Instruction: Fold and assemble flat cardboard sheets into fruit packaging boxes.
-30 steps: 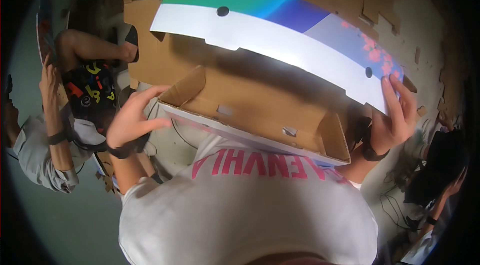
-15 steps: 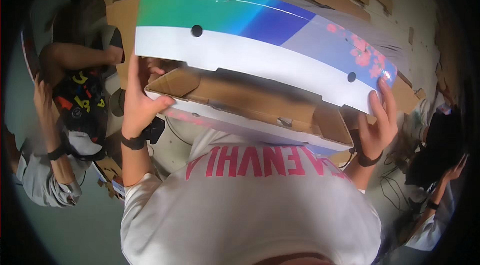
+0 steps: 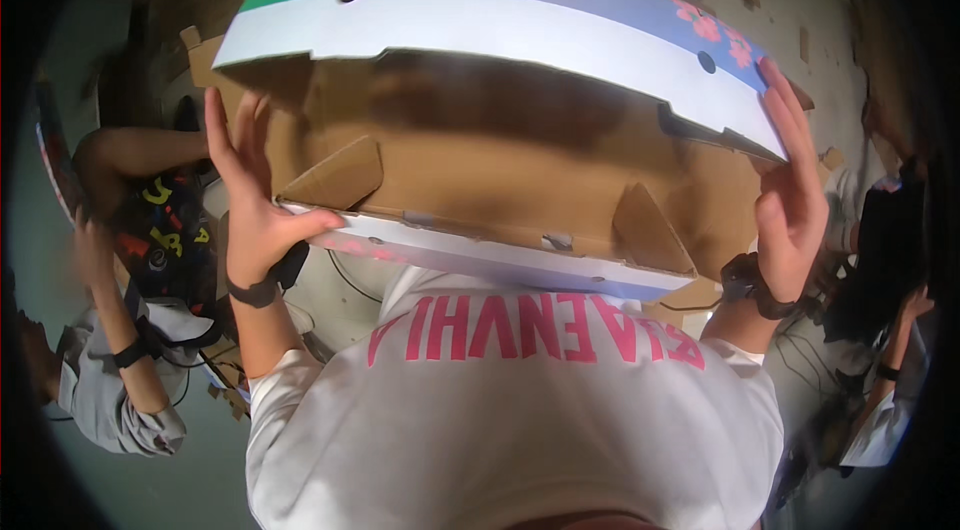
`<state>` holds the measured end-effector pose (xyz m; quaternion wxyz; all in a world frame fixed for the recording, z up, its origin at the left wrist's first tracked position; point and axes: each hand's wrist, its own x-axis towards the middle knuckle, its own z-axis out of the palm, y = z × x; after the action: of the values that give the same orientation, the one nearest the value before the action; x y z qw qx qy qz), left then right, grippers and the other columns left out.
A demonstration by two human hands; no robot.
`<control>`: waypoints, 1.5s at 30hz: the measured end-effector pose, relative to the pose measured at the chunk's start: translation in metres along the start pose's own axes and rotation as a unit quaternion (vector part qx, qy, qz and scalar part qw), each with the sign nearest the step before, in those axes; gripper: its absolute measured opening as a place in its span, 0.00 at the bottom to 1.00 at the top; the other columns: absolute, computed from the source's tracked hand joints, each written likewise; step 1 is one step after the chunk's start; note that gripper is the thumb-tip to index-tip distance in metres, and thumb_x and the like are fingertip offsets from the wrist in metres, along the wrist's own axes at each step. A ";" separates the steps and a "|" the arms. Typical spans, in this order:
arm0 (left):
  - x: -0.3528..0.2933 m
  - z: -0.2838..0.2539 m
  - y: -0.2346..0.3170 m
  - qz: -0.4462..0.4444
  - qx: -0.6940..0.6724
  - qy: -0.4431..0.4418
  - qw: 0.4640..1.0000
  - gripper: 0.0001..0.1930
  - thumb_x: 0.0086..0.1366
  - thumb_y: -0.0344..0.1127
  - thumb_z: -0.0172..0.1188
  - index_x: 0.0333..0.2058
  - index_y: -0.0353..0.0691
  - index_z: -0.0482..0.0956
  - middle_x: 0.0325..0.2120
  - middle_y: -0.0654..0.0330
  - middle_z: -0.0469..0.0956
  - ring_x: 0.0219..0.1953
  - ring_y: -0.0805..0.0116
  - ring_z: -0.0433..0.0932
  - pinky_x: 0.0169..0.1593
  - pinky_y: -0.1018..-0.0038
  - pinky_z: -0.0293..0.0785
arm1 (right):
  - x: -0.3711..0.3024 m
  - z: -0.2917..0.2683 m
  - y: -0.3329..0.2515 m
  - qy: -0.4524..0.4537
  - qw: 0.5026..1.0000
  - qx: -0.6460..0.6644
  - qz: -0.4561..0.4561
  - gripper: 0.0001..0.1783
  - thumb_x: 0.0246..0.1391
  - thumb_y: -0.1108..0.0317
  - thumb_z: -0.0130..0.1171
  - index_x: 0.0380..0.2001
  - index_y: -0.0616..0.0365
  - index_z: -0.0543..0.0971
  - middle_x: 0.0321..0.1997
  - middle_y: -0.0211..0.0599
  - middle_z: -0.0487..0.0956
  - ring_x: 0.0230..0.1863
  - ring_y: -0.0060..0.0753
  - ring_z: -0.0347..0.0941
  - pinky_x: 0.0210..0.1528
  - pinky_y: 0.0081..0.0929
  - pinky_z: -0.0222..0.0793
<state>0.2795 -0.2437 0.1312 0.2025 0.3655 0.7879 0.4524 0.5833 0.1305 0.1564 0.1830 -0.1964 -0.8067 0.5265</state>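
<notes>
The corrugated cardboard carton [image 3: 470,170] sits between the person's two hands, right in front of the white T-shirt [image 3: 510,430], its brown inside tipped toward the wearer. From here I can't tell what, if anything, supports it from below. The far printed panel [image 3: 500,30], green and blue with pink blossoms above a white band, arches over the inside; the low front wall [image 3: 470,262] runs close to the shirt. Two slanted corner flaps stand inside, the left flap [image 3: 345,175] and the right flap [image 3: 640,225].

The left hand [image 3: 255,215] is spread wide, its thumb laid on the front wall's left corner and its fingers raised outside the carton. The right hand [image 3: 795,200] is open too, long fingers flat along the printed panel's right end, thumb bent and apart from them. Neither grip is closed around the board.

To my eye, handling it well means level, matched pressure from both sides, since lifting one end more would probably twist the panel. I'd favour flat fingers over pinching, which could crease the white edge, and I'd watch that the notched rim doesn't snag those corner flaps.
</notes>
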 end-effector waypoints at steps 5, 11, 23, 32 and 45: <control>0.010 0.007 0.019 -0.017 -0.096 -0.026 0.995 0.81 0.36 0.48 0.87 0.74 0.47 0.25 0.70 0.41 0.52 0.66 0.46 0.67 0.70 0.54 0.58 | 0.000 -0.002 0.012 -0.005 0.997 -0.077 -0.017 0.35 0.64 0.47 0.53 0.61 0.66 0.75 0.72 0.56 0.66 0.75 0.54 0.57 0.75 0.46 0.48; 0.010 0.000 0.027 -0.045 -0.066 -0.149 0.986 0.73 0.38 0.45 0.86 0.75 0.43 0.40 0.68 0.45 0.58 0.62 0.53 0.73 0.64 0.57 0.69 | -0.054 -0.013 0.018 -0.108 0.993 -0.039 0.004 0.54 0.53 0.30 0.60 0.68 0.66 0.67 0.77 0.66 0.50 0.79 0.62 0.45 0.76 0.54 0.39; 0.041 -0.003 0.006 0.022 0.021 -0.132 0.991 0.41 0.47 0.38 0.82 0.53 0.44 0.61 0.49 0.59 0.68 0.51 0.67 0.74 0.53 0.72 0.75 | -0.075 0.033 0.008 -0.001 0.997 -0.076 0.022 0.47 0.46 0.58 0.76 0.67 0.64 0.68 0.77 0.60 0.55 0.77 0.60 0.52 0.74 0.48 0.51; 0.022 0.011 0.029 -0.135 -0.143 -0.074 0.978 0.17 0.71 0.27 0.55 0.53 0.45 0.59 0.47 0.54 0.67 0.28 0.66 0.82 0.32 0.75 0.82 | -0.074 0.038 0.019 0.065 0.993 -0.058 -0.074 0.46 0.39 0.59 0.80 0.62 0.65 0.74 0.73 0.60 0.62 0.73 0.58 0.61 0.72 0.45 0.57; 0.042 0.044 0.028 -0.107 -0.113 0.008 0.988 0.12 0.75 0.36 0.54 0.51 0.46 0.62 0.42 0.58 0.70 0.20 0.70 0.79 0.23 0.79 0.77 | -0.072 0.041 0.013 0.131 0.978 -0.155 -0.041 0.39 0.46 0.69 0.74 0.63 0.57 0.72 0.73 0.44 0.67 0.66 0.51 0.70 0.56 0.35 0.77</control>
<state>0.2919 -0.1782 0.1338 0.2836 0.2506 0.7676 0.5174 0.6259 0.0675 0.1226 0.2753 -0.2566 -0.8551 0.3566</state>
